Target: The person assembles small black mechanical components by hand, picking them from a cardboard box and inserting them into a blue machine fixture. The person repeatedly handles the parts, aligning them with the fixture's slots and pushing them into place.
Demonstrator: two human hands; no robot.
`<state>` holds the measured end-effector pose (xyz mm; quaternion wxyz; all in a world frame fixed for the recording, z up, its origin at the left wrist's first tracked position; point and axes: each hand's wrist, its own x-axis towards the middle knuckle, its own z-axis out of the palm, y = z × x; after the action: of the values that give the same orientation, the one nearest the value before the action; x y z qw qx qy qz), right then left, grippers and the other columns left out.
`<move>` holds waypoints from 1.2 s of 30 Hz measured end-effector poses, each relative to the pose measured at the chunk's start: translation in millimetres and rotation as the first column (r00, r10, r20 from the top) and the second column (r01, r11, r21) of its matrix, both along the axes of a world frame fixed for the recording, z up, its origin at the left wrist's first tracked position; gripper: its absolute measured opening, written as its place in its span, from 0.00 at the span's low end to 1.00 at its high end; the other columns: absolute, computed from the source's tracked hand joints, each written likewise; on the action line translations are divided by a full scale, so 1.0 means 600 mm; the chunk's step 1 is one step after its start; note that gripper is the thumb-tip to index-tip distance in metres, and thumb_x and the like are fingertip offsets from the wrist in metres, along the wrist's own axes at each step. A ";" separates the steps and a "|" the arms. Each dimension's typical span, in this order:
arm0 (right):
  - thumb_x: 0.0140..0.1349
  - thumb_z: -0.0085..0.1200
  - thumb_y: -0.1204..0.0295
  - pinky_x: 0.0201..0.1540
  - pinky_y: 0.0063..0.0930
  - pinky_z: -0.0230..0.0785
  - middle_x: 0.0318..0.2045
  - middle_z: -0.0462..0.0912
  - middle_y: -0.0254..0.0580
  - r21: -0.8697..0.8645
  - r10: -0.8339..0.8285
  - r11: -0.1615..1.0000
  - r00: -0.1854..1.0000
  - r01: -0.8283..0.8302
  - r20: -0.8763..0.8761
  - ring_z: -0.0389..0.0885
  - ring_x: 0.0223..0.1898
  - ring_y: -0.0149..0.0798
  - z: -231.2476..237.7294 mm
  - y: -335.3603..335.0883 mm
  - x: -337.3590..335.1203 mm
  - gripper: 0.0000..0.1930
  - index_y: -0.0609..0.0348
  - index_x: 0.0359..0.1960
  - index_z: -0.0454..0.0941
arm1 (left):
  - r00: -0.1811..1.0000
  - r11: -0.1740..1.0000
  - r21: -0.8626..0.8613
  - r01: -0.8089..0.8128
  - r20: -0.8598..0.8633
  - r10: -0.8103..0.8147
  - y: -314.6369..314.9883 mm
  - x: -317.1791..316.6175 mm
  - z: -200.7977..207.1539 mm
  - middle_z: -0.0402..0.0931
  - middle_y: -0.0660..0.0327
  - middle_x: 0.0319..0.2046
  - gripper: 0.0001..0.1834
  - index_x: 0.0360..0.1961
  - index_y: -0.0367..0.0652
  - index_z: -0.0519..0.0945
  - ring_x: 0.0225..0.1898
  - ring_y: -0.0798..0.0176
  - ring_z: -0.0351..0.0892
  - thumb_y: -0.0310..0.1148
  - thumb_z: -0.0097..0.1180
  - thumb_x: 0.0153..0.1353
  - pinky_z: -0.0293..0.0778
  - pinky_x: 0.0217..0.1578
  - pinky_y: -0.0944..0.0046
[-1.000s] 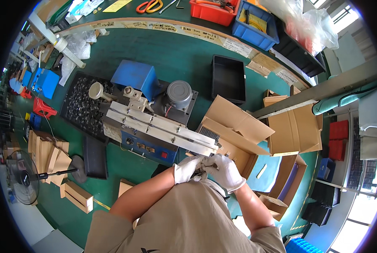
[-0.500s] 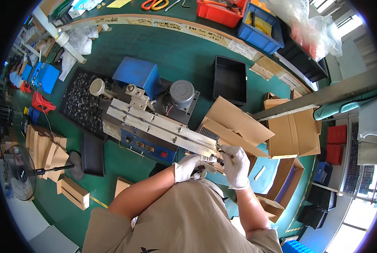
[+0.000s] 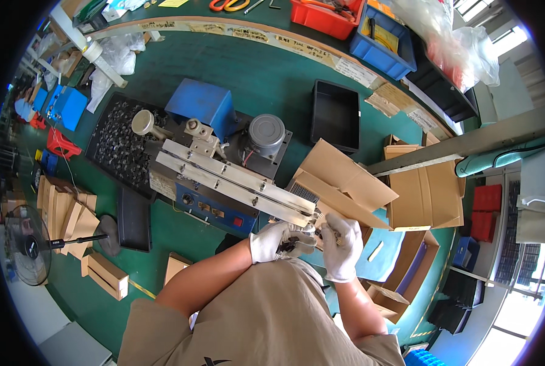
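Both hands wear white gloves and work at the near right end of a long metal rail (image 3: 236,186), part of a bench machine with a blue motor box (image 3: 202,105). My left hand (image 3: 271,243) lies just below the rail end, its fingers curled around small black parts (image 3: 289,246). Beside it on the right, my right hand (image 3: 343,247) has its fingers bent together in a pinch, a little apart from the rail tip. What sits between those fingertips is too small to make out. A blue control panel (image 3: 214,213) with a red switch faces me under the rail.
A black tray heaped with small dark parts (image 3: 121,137) stands left of the machine. Behind to the right is a black bin (image 3: 334,116). Open cardboard boxes (image 3: 345,180) crowd the right side. A fan (image 3: 32,246) stands at far left. A shelf edge (image 3: 272,38) runs along the back.
My right hand has drawn back from the rail end, slightly down and to the right. The left hand stays by the rail, with the black parts showing more plainly in it.
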<state>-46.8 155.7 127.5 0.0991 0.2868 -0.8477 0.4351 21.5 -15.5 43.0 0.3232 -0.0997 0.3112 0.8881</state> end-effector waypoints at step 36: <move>0.59 0.58 0.84 0.41 0.35 0.75 0.33 0.81 0.48 0.064 0.035 0.997 0.969 -0.051 0.243 0.82 0.34 0.50 -0.018 0.017 0.018 0.08 0.61 0.38 0.78 | 0.968 0.975 -0.208 0.074 0.250 -0.020 0.018 -0.008 0.015 0.76 0.67 0.23 0.27 0.37 0.48 0.79 0.23 0.71 0.74 0.57 0.38 0.76 0.67 0.23 0.71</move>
<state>-36.2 165.8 116.7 -0.0242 0.2533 -0.8617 0.4391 16.8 -4.7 51.7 0.3676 -0.2361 0.3656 0.8219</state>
